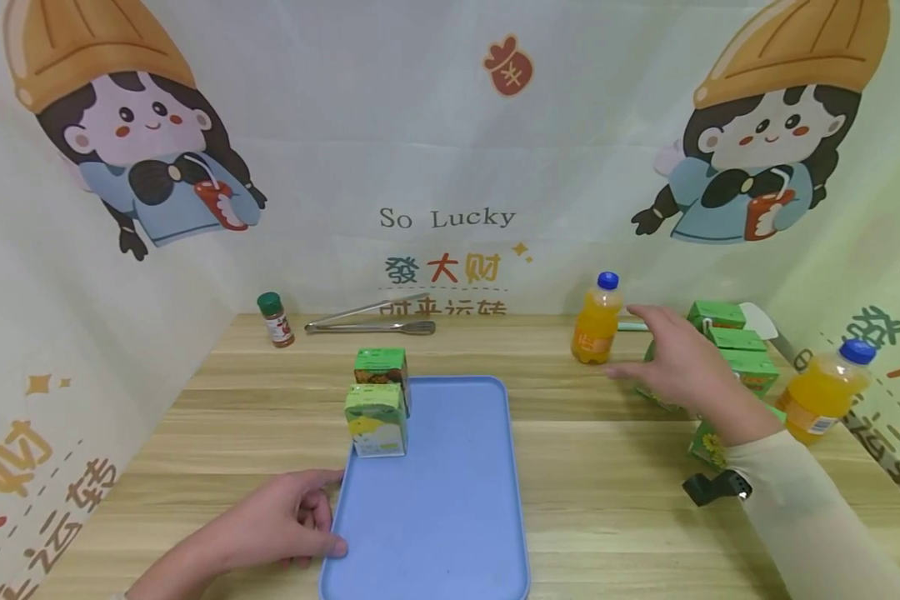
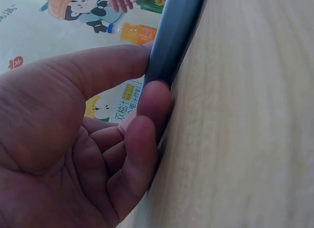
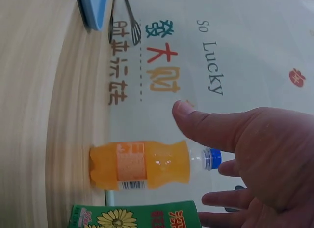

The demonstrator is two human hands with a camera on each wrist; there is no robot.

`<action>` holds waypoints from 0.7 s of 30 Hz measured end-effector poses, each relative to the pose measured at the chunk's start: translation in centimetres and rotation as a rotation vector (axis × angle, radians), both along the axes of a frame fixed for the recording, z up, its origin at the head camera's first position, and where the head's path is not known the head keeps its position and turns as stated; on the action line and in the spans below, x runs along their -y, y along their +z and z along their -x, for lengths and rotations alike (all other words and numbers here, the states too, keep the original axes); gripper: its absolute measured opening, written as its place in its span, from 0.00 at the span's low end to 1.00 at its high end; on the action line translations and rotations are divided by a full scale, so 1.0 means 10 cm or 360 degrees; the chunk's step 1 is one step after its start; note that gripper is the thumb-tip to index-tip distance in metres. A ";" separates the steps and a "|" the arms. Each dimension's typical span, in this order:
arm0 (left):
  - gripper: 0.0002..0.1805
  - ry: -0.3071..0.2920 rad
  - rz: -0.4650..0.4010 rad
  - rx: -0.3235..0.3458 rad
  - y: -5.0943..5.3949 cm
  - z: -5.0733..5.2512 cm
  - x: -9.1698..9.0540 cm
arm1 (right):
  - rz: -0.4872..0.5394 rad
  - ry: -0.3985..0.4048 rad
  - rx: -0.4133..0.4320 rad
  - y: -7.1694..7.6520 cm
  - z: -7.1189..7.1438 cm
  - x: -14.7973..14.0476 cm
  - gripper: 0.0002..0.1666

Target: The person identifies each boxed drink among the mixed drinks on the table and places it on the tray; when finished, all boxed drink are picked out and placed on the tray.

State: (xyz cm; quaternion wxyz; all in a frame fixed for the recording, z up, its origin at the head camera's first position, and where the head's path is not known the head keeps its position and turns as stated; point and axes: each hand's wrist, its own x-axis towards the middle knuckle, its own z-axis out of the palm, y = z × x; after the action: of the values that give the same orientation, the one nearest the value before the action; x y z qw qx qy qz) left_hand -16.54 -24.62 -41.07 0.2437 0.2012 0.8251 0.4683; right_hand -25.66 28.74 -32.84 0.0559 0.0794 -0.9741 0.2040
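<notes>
My left hand (image 1: 285, 521) is at the left rim of the blue tray (image 1: 450, 500). Its thumb lies on the rim and its curled fingers grip the edge, as the left wrist view shows closely. Two small drink cartons stand by the tray's far left corner: a yellow-green one (image 1: 377, 425) in front and a green-topped brown one (image 1: 392, 367) behind. My right hand (image 1: 678, 358) hovers just right of a blue-capped orange drink bottle (image 1: 595, 329), thumb and fingers spread, apart from it. The bottle stands upright; a flowered green carton (image 3: 132, 215) is close to that hand.
Several green cartons (image 1: 750, 367) cluster at the right, partly hidden by my forearm. Beside them stands a second orange drink bottle (image 1: 825, 392). Metal tongs (image 1: 375, 327) and a green-capped spice jar (image 1: 276, 321) are at the back. A printed cloth (image 1: 450, 167) hangs behind the table.
</notes>
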 end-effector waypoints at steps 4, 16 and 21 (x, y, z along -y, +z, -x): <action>0.55 -0.0007 -0.0007 -0.0010 0.00 0.00 0.01 | -0.0038 -0.0029 0.0045 0.02 0.02 -0.07 0.65; 0.55 -0.0005 0.0025 -0.0037 0.01 0.00 0.00 | -0.0065 -0.0048 0.0137 0.03 0.05 -0.26 0.66; 0.55 -0.0003 0.0027 -0.0029 0.01 -0.01 0.00 | -0.0071 -0.0032 0.0166 0.03 0.06 -0.33 0.65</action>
State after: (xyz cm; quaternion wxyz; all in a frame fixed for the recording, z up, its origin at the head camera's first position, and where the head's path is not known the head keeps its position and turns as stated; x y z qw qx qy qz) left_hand -16.48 -24.65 -40.94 0.2382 0.2040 0.8312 0.4592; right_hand -26.25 32.00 -32.53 0.0055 0.0600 -0.9808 0.1853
